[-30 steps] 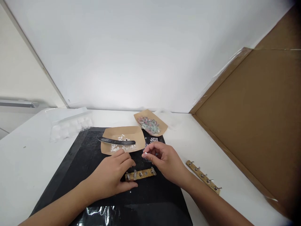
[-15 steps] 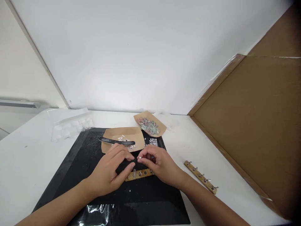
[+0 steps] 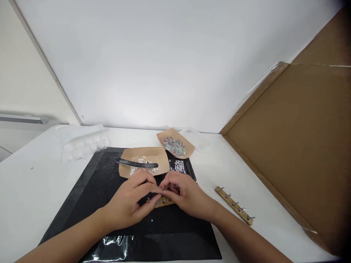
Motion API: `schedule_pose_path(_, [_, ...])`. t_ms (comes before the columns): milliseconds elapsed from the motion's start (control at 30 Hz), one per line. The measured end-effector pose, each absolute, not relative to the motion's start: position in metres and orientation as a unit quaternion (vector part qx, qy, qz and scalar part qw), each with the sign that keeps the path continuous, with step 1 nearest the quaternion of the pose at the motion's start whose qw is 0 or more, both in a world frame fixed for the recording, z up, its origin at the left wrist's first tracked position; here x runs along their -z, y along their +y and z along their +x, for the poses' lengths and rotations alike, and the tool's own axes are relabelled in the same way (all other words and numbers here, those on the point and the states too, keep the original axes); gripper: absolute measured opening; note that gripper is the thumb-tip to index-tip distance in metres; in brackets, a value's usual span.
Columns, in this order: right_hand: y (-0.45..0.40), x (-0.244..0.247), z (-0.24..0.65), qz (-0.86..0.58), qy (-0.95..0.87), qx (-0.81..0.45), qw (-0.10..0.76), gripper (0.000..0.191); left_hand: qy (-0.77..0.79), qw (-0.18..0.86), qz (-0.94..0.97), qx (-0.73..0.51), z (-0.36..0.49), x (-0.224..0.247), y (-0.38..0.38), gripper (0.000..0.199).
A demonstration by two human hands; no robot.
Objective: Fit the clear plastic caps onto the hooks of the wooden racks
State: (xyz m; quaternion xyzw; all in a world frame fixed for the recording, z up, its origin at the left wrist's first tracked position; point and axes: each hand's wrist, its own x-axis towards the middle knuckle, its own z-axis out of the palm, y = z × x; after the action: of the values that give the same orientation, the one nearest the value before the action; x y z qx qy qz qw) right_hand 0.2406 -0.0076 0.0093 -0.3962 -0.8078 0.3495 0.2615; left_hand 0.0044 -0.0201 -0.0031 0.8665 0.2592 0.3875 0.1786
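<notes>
My left hand (image 3: 131, 202) and my right hand (image 3: 188, 193) meet fingertip to fingertip over the black mat (image 3: 109, 193). Both are pinched, and whatever lies between the fingertips is too small and hidden to name. Just below them is a wooden strip (image 3: 163, 201) with small fittings, partly covered by the hands. Behind the left hand, a brown paper tray (image 3: 162, 155) holds small white pieces and a curved black file (image 3: 137, 164). A dark sheet with rows of white pieces (image 3: 179, 166) is behind my right hand.
A second paper tray (image 3: 189, 149) with wrapped, colourful bits stands at the back. Another wooden strip with metal clips (image 3: 234, 205) lies at the right. A clear plastic case (image 3: 83, 146) is at the back left. Cardboard (image 3: 296, 146) borders the right side.
My hands have come together, and the fingertips now touch. The small white piece seen in my right fingertips is now hidden. More white pieces show beside my right wrist.
</notes>
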Motion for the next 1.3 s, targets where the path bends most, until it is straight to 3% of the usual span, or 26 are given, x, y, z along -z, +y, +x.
schedule_pose_path(467, [-0.0093, -0.0080, 0.2403, -0.397, -0.789, -0.389, 0.261, 0.005, 0.271, 0.150, 0.868, -0.387, 0.0058, 0.0030, -0.0199, 0.012])
schedule_pose_path(700, [-0.0087, -0.0092, 0.2409, -0.388, -0.754, -0.451, 0.277, 0.009, 0.267, 0.142, 0.867, -0.395, 0.0065, 0.0022, -0.0214, 0.016])
schedule_pose_path(1300, [-0.0124, -0.0104, 0.2388, -0.357, -0.747, -0.450, 0.334, 0.025, 0.273, 0.112, 0.854, -0.429, 0.0066, 0.0002, -0.0209, 0.017])
